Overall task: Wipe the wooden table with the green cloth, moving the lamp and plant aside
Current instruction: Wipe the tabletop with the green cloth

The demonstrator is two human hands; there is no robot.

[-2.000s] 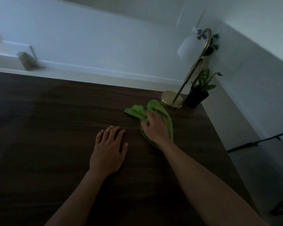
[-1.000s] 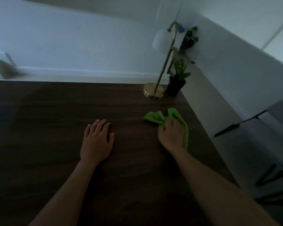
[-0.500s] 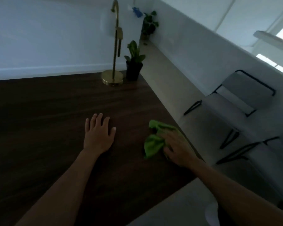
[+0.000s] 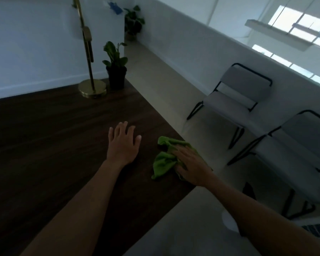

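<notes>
Near the table's right edge, the green cloth (image 4: 164, 161) lies bunched on the dark wooden table (image 4: 54, 135). The right hand (image 4: 190, 163) presses on it with its fingers stretched flat; in this dim light the thumb may be tucking a fold. The left hand (image 4: 123, 145) rests flat nearby, fingers spread. At the far corner the lamp (image 4: 92, 88) and plant (image 4: 116, 71) stand just beside each other.

Likely an office or meeting room (sparsely furnished): long dark wooden table (image 4: 44, 145), matching grey black-framed chairs (image 4: 242, 85) at three o'clock, bare white walls (image 4: 192, 43).
</notes>
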